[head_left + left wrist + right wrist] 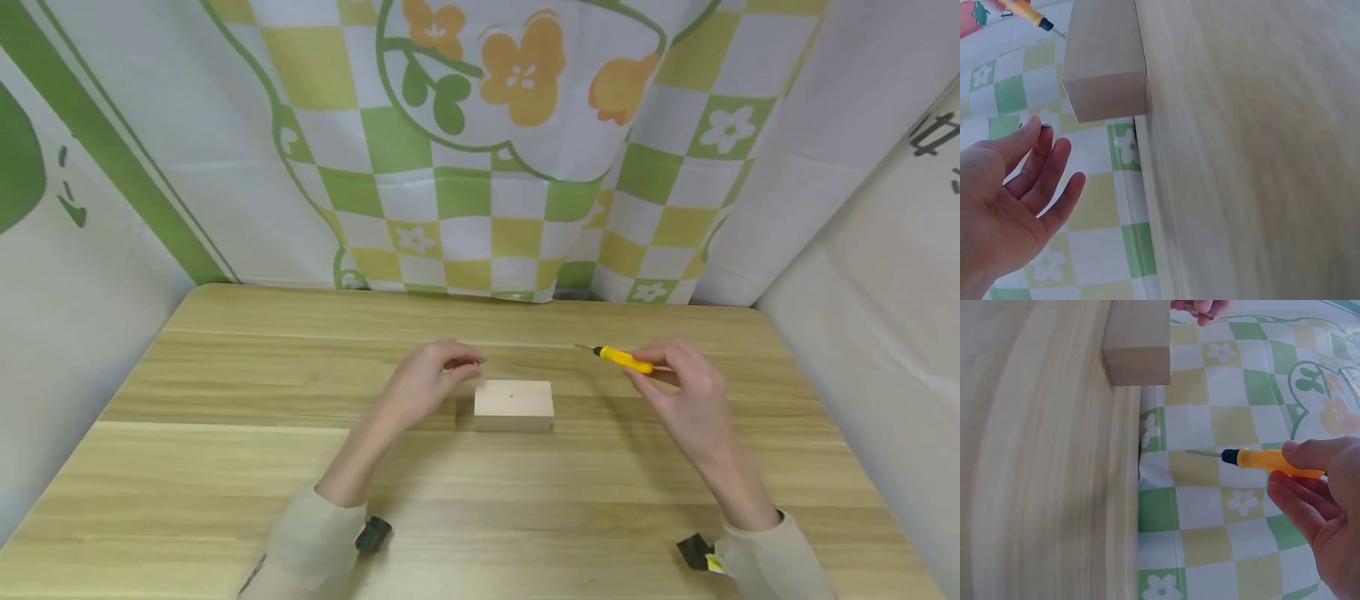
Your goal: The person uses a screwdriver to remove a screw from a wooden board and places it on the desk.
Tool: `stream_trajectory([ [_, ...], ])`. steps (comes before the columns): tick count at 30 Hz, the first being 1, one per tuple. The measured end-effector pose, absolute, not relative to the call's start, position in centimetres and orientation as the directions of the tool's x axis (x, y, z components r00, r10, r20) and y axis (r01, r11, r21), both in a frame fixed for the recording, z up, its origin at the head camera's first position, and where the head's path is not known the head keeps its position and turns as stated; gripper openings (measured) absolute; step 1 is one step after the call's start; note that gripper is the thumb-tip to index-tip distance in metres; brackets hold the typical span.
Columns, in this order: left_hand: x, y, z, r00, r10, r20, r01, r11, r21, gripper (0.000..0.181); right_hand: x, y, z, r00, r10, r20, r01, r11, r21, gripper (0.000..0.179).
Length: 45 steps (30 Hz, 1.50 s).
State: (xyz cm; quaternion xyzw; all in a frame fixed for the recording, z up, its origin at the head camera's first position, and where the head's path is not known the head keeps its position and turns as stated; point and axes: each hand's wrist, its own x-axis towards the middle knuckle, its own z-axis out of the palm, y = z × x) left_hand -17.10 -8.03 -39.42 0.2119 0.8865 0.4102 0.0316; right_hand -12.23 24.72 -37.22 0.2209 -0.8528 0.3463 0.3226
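Observation:
A pale wooden block lies on the table between both hands, with a small dark hole in its top face. Just left of it and above the tabletop, my left hand pinches a small metal screw between thumb and forefinger; its tip pokes out past the fingertips. Off to the block's right, my right hand grips a yellow screwdriver by its handle. The thin metal shaft points left, past a black collar, and is apart from the block.
The wood-grain table spreads out around the block. A checked, flowered curtain hangs behind its back edge, and white cloth walls rise at both sides. Dark devices sit at the sleeves' cuffs.

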Motion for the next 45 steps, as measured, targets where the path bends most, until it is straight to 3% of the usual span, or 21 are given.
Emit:
stream_trajectory([
  [18,-16.7,-10.4,-40.0,-0.929,0.371,-0.007,0.227,0.582,0.781,0.027,-11.3,26.1,-39.5,-0.692,-0.259,0.674,-0.58,0.755,-0.306,0.034],
  [32,-16.7,-11.1,-41.0,-0.901,0.431,-0.049,0.236,0.582,0.778,0.022,-11.2,26.5,-41.4,-0.704,-0.294,0.647,-0.587,0.753,-0.297,0.037],
  [39,-16.4,-11.3,-41.3,-0.881,0.453,-0.134,0.19,0.6,0.777,0.024,-10.8,26.4,-41.9,-0.788,-0.292,0.543,-0.517,0.792,-0.324,0.033],
  [45,-16.5,-11.2,-41.5,-0.869,0.461,-0.181,0.147,0.589,0.794,0.027,-10.6,26.3,-41.7,-0.921,-0.259,0.291,-0.35,0.878,-0.328,0.025],
])
